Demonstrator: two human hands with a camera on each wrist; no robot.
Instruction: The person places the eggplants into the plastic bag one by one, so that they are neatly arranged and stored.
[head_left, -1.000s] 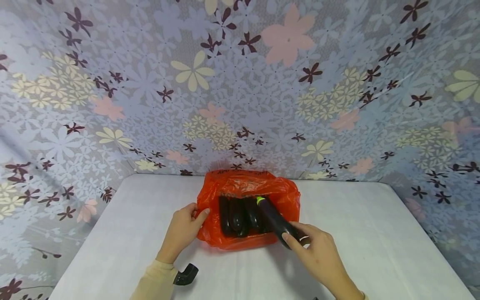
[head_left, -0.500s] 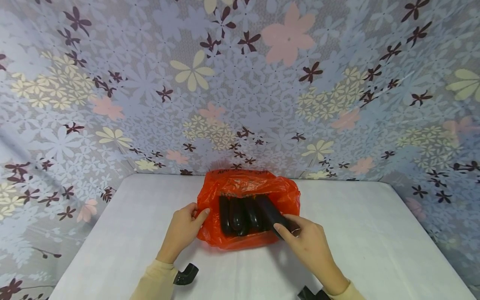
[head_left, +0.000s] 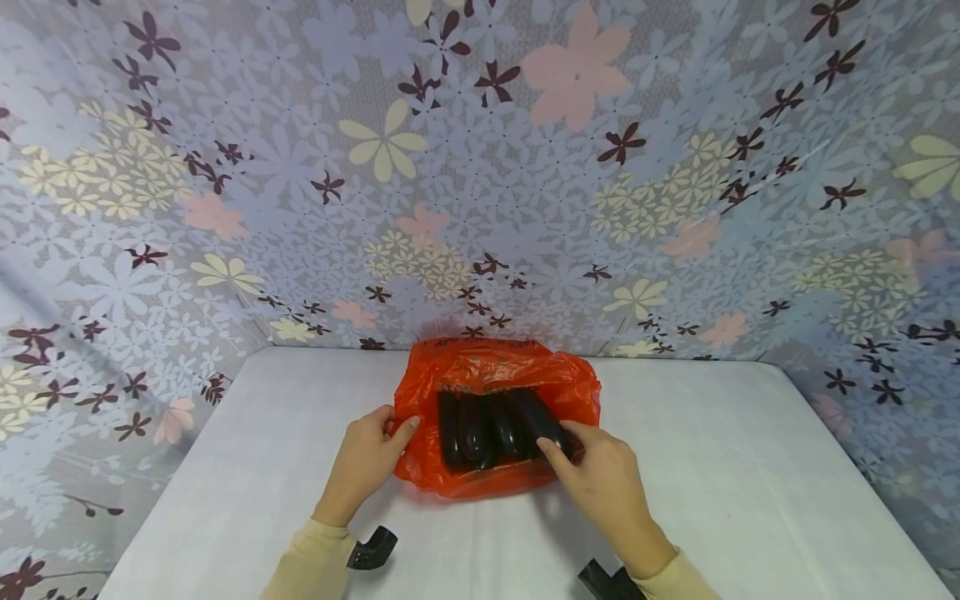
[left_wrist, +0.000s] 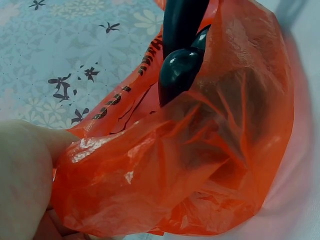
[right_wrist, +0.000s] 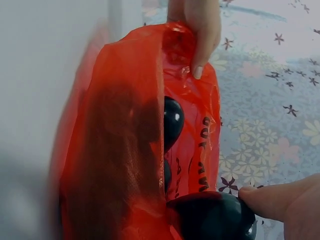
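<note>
An orange-red plastic bag (head_left: 487, 362) with dark lettering lies on the table, its mouth toward me. Several dark purple eggplants (head_left: 472, 429) lie side by side inside it. With thumb and fingers, my left hand (head_left: 367, 454) pinches the bag's left rim; the left wrist view shows the thin plastic (left_wrist: 150, 165) stretched from that grip. At the right side of the mouth, my right hand (head_left: 603, 479) holds the rounded end of another eggplant (head_left: 536, 417), most of which is inside the bag. The right wrist view shows this eggplant's glossy end (right_wrist: 215, 217) touching my thumb (right_wrist: 267, 200); its far end is hidden.
A white-covered table (head_left: 712, 467) extends on both sides of the bag. Behind and beside it hangs flower-patterned cloth (head_left: 480, 208). Black wrist mounts (head_left: 372, 548) stick out from both sleeves.
My right hand has moved forward and left, sliding the eggplant deeper into the bag; its green stem end, visible earlier, is now out of sight. The left hand has stayed on the rim.
</note>
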